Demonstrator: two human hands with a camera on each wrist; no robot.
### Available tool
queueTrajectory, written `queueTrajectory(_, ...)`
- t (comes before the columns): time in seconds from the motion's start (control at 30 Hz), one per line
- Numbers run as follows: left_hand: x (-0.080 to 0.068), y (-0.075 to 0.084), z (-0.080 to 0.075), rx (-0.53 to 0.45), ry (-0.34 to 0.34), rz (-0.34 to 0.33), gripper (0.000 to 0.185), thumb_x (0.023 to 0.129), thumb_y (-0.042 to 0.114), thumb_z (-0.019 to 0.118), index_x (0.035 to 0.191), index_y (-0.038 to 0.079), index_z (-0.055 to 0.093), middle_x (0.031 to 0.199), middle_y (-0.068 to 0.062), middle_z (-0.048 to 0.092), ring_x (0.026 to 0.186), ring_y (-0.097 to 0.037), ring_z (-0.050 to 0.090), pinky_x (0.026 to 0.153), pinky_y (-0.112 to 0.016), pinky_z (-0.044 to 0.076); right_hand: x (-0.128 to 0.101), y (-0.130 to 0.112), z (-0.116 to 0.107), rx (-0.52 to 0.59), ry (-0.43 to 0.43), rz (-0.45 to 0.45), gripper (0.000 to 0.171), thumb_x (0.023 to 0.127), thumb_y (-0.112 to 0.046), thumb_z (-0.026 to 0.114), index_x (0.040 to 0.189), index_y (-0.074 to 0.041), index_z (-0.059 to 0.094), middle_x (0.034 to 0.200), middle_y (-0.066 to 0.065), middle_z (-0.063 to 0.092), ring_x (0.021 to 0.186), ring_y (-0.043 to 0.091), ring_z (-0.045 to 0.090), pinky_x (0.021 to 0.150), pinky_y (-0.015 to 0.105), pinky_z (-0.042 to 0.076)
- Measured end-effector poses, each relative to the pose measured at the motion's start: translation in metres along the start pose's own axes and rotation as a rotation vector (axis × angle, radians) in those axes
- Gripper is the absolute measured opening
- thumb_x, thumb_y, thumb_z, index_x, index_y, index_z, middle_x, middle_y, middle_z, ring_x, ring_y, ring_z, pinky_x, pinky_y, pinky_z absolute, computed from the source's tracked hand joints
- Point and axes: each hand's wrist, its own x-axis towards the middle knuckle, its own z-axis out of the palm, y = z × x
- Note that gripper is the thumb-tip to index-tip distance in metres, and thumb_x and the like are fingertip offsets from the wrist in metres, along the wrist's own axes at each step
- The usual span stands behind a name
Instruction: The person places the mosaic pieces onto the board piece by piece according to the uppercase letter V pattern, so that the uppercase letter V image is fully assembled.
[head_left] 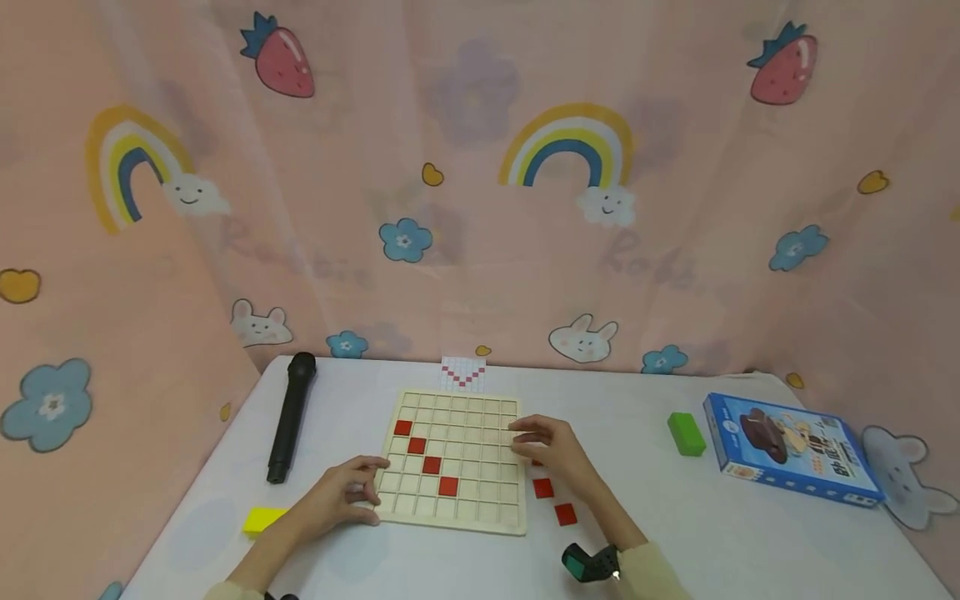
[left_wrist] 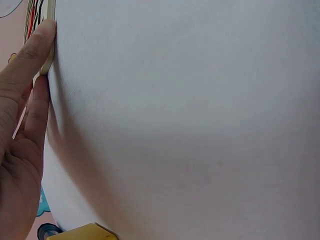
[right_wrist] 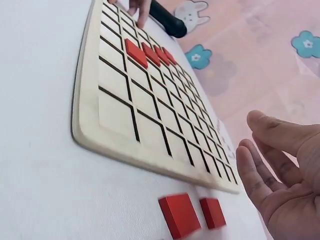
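A cream grid board (head_left: 487,512) lies flat on the white table, with several red square tiles (head_left: 432,465) set in its cells along a diagonal from upper left toward lower middle. My left hand (head_left: 345,493) is at the board's left side; in the left wrist view its thumb and fingers touch the board's edge (left_wrist: 49,62). Over the right edge of the board hovers my right hand (head_left: 557,450), its thumb and fingers (right_wrist: 252,187) apart with nothing between them. Beside the board on the right lie loose red tiles (head_left: 543,488), one partly hidden under that hand.
Behind the board is a small card (head_left: 463,375) with a red V-shaped pattern. A black microphone (head_left: 292,417) and a yellow block (head_left: 262,522) are on the left. Farther right lie a green block (head_left: 686,434) and a blue box (head_left: 795,450). A patterned pink cloth (head_left: 480,292) hangs behind the table.
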Motion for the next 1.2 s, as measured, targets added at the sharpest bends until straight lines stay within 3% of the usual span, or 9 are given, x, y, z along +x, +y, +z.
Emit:
queueTrajectory(0.33, -0.005, 0.001, -0.002, 0.022, 0.012, -0.022, 0.020, 0.071, 0.014, 0.083, 0.076, 0.012, 0.063, 0.137, -0.013, 0.048, 0.123, -0.037, 0.044, 0.094, -0.029, 0.052, -0.041, 0.011, -0.049, -0.136, -0.129, 0.091, 0.030, 0.084, -0.007, 0.072, 0.112, 0.000, 0.064, 0.108, 0.012, 0.066, 0.094, 0.024, 0.063, 0.083, 0.032, 0.058)
queueTrajectory(0.63, -0.003, 0.005, -0.007, 0.046, 0.009, -0.011, 0.018, 0.072, 0.012, 0.082, 0.075, 0.011, 0.064, 0.138, -0.015, 0.047, 0.125, -0.041, 0.042, 0.094, -0.030, 0.052, -0.062, 0.033, -0.061, -0.205, -0.237, 0.074, 0.035, 0.077, -0.011, 0.080, 0.109, -0.005, 0.066, 0.101, 0.005, 0.066, 0.085, 0.020, 0.059, 0.076, 0.021, 0.057)
queueTrajectory(0.93, -0.002, 0.007, -0.006, 0.026, 0.005, -0.006, 0.019, 0.071, 0.011, 0.083, 0.075, 0.011, 0.064, 0.138, -0.016, 0.046, 0.126, -0.043, 0.041, 0.094, -0.030, 0.051, -0.071, 0.041, -0.055, -0.226, -0.145, 0.040, 0.026, 0.079, -0.011, 0.077, 0.103, -0.006, 0.068, 0.094, 0.002, 0.065, 0.077, 0.017, 0.057, 0.068, 0.017, 0.055)
queueTrajectory(1.2, -0.003, 0.008, -0.001, 0.004, -0.005, -0.008, 0.019, 0.071, 0.010, 0.082, 0.075, 0.009, 0.064, 0.138, -0.018, 0.045, 0.126, -0.044, 0.040, 0.094, -0.029, 0.052, -0.080, 0.040, -0.055, -0.166, -0.047, 0.061, 0.029, 0.078, -0.005, 0.077, 0.105, 0.000, 0.067, 0.100, 0.010, 0.067, 0.080, 0.016, 0.065, 0.075, 0.020, 0.058)
